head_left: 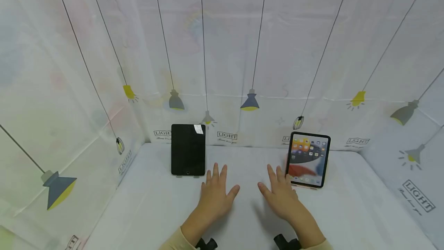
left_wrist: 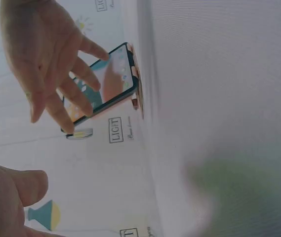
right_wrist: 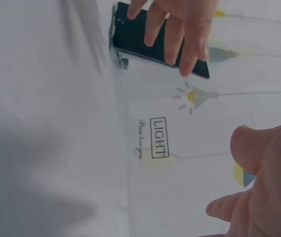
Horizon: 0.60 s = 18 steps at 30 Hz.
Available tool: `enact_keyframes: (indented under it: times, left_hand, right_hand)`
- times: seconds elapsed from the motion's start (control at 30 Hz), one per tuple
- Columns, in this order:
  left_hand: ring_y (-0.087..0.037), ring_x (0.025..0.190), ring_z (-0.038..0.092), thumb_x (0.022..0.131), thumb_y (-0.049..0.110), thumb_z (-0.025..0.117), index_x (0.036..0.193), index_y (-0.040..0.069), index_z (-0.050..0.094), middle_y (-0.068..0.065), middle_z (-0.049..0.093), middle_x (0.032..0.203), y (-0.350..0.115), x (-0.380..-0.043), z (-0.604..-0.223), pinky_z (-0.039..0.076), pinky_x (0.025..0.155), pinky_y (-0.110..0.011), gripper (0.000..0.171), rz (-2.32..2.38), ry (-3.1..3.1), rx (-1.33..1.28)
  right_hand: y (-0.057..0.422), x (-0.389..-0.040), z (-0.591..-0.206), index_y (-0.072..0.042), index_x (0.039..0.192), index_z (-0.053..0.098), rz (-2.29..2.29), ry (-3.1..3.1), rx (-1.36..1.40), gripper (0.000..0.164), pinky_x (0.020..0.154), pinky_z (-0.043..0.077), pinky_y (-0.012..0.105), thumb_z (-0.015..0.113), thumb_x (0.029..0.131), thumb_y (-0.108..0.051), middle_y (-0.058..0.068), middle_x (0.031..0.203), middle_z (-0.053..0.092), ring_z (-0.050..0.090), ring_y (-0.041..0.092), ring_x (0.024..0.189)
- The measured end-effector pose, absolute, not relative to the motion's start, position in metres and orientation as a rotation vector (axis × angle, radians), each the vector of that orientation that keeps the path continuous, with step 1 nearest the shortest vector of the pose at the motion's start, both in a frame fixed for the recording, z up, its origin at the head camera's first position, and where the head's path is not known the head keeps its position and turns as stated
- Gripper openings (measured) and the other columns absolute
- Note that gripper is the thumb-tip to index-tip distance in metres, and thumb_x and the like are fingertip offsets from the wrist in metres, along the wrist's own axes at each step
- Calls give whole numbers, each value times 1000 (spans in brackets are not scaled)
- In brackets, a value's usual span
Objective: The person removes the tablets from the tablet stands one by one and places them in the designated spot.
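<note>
My left hand (head_left: 216,196) hovers over the white table with its fingers spread and nothing in it. Just beyond it, to the left, a black tablet (head_left: 188,149) with a dark screen and a small white sticker stands propped upright. My right hand (head_left: 280,196) is also spread and holds nothing. Its fingertips overlap the lower left edge of a second tablet (head_left: 308,159), whose lit screen shows app icons; this one leans back on a stand. In the left wrist view the right hand (left_wrist: 46,59) appears in front of the lit tablet (left_wrist: 115,81). The right wrist view has the left hand (right_wrist: 182,24) before the dark tablet (right_wrist: 135,37).
A white cloth covers the table (head_left: 243,165). Behind and at both sides hangs a pale curtain (head_left: 225,49) printed with lamps and the word LIGHT. Each wrist carries a black camera mount, such as the right one (head_left: 287,242).
</note>
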<state>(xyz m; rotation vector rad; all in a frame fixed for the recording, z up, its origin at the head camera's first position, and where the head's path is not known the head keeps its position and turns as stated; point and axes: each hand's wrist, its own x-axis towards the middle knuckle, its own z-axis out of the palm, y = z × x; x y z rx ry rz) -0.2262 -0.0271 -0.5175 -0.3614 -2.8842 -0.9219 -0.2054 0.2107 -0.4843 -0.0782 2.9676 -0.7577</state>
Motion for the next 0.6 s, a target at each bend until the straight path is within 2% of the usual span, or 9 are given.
enact_keyframes:
  times: [0.13,0.33,0.43,0.6]
  left_hand:
    - [-57,159,29,106,55,60,168,9,34,-28,26,175,-27,-228,-515,35,120,-79,81,-1071,-2871,-374]
    - [-51,161,30,106,51,62,169,15,35,-21,29,177,-25,-234,-513,33,127,-71,77,-1193,-2886,-442]
    - [-44,162,33,105,47,65,168,16,37,-17,32,176,-25,-236,-509,33,128,-68,75,-1278,-2885,-458]
    - [-33,161,39,105,46,67,167,21,40,-8,39,174,-21,-240,-507,36,130,-61,73,-1420,-2874,-446]
  right_hand:
    - [222,-206,-480,-10,174,10,-940,2886,-100,89,122,14,85,37,111,-67,32,177,5,0,67,158]
    - [236,-204,-470,-16,174,10,-1195,2745,-73,85,130,15,75,41,111,-64,24,180,11,9,52,165]
    - [244,-204,-469,-17,174,13,-1317,2667,-58,82,128,21,76,42,112,-61,23,180,15,13,51,165]
    - [258,-204,-468,-12,172,19,-1493,2580,-43,70,123,37,73,41,116,-48,27,176,24,29,52,161]
